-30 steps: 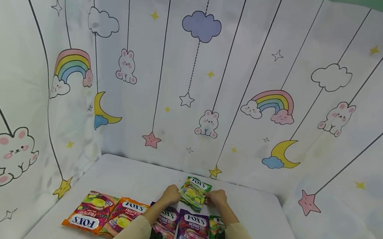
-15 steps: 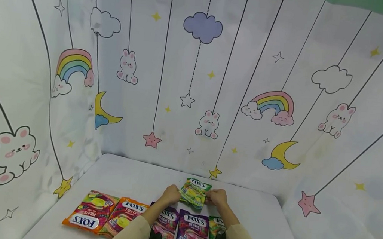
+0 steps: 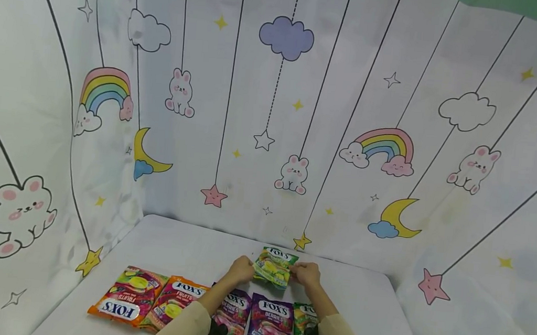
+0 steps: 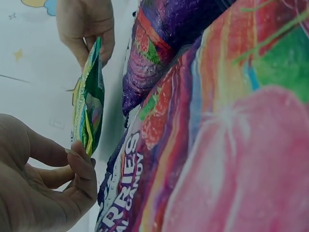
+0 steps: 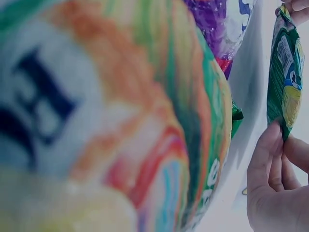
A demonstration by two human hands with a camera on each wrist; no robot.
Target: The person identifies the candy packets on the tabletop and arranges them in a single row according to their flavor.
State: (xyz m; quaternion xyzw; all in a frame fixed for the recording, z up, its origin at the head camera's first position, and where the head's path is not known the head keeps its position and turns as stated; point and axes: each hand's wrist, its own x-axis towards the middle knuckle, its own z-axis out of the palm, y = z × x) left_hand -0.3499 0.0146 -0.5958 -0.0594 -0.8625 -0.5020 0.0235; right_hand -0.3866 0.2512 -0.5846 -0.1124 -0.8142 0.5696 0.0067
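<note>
A green FOX'S candy bag is held between both hands near the back of the table. My left hand pinches its left edge between thumb and fingers, as the left wrist view also shows. On the opposite edge, the thumb and fingers of my right hand pinch the wrapper. Seen edge-on in the left wrist view, the green bag stretches between the two hands. Its dark green back, with a barcode, faces the right wrist camera.
In a front row lie two orange fruits bags, two purple berries bags and another green bag. My forearms pass over part of this row. A patterned white curtain surrounds the white table.
The green bag has risen slightly at its lower edge and tilts a little differently, still pinched on both sides. The row of bags stays where it was.
</note>
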